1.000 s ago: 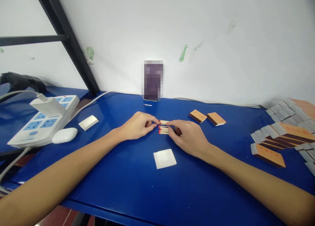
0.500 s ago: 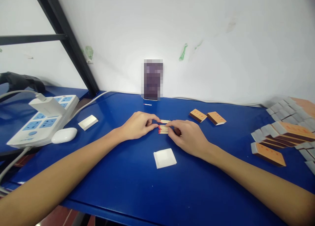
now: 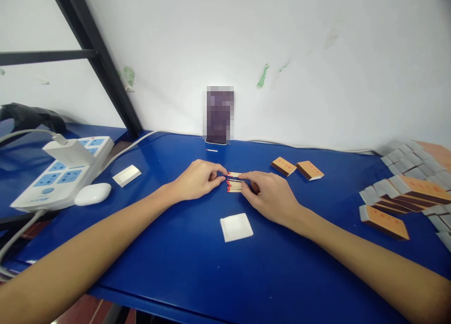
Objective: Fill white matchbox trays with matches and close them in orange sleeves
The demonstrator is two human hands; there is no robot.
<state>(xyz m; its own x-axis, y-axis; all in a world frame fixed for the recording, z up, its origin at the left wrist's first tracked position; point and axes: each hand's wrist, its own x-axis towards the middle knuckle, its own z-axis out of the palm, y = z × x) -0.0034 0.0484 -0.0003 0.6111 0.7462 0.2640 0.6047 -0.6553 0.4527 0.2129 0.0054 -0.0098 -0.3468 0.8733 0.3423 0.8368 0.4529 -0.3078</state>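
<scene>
Several red-headed wooden matches (image 3: 234, 187) lie side by side in a row on the blue table (image 3: 169, 263), heads to the left. Just beyond them, across a narrow gap, are a few more matches (image 3: 234, 174). My left hand (image 3: 197, 180) has its thumb and index finger closed at the head ends of these farther matches. With its index fingertip my right hand (image 3: 269, 194) touches their other ends, while its thumb rests by the nearer row's ends. The right fingers are curled and partly hide the sticks. A white matchbox tray (image 3: 237, 227) lies nearer to me.
Two orange matchboxes (image 3: 283, 166) lie at the back right, and many more are stacked (image 3: 423, 192) at far right. A small white tray (image 3: 127, 176), white earbud case (image 3: 93, 194) and power strip (image 3: 35, 194) are left. A blurred phone (image 3: 220, 117) leans on the wall; a single match (image 3: 212, 150) lies before it.
The gap between the farther matches and the nearer row has widened slightly. My right index fingertip has shifted a little outward; both hands otherwise stay in place.
</scene>
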